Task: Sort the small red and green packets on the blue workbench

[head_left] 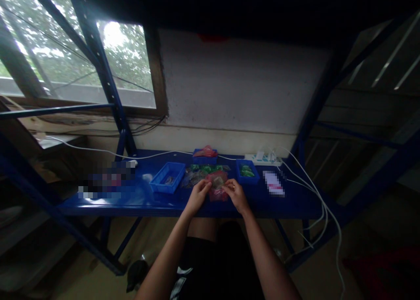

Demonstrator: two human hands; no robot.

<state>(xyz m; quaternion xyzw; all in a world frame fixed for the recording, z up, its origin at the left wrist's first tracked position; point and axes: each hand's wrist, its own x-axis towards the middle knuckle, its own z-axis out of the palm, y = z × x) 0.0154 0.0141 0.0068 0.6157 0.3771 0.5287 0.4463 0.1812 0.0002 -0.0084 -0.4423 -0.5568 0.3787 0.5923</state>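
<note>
Over the front middle of the blue table [138, 206], a pink see-through plastic bag [216, 196] is spread between my two hands. My left hand [198, 195] pinches its left edge with closed fingers. On the right edge, the fingers of my right hand [236, 196] are pinched too. A pale greyish piece [218, 182] shows at the bag; whether it is inside or on top I cannot tell. Just behind lie clear plastic packets [193, 177] and green packets [210, 167], partly covered by the bag.
A blue bin [160, 188] with a few small packets stands left, another [252, 180] with green packets right. Pink bags [206, 151] fill a bin [205, 160] behind. A white power strip [252, 160], white cables [316, 188] and a blurred phone-like item [273, 184] are right. Blue posts [105, 72] frame the table.
</note>
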